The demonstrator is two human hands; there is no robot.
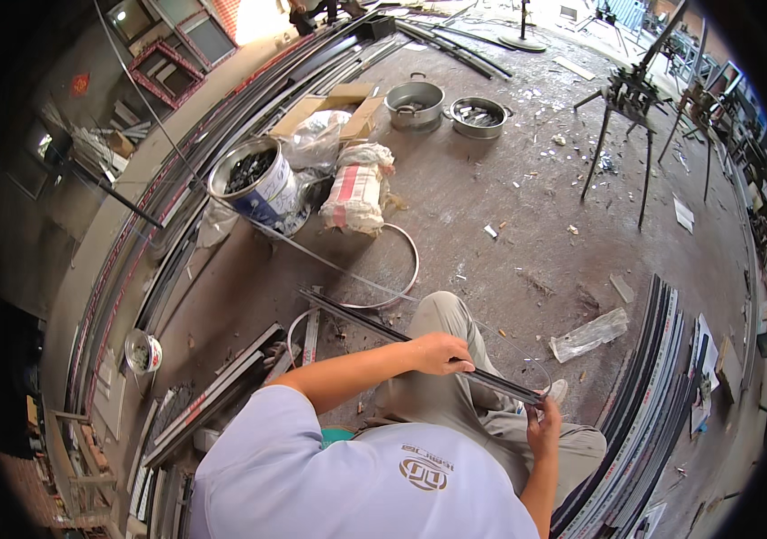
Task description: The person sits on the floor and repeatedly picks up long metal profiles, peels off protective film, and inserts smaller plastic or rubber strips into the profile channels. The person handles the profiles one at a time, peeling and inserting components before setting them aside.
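Observation:
A long dark metal profile [361, 321] lies slantwise across my lap, its far end to the left and its near end at the right. My left hand [442, 353] is wrapped over its middle, above my raised knee. At its right end, my right hand [543, 427] grips the profile with bent fingers. A thin pale strip [418, 260] loops over the floor in front of me and seems to run toward that same end. Whether my right fingers also pinch this strip, I cannot tell.
Dark and silver profiles [639, 395] are stacked at my right, with more profiles [212, 393] at my left. Ahead stand a bucket of dark pieces [271, 193], a wrapped bundle [354, 199] and two metal pots [415, 117]. A crumpled plastic wrapper [588, 335] lies beyond my right knee.

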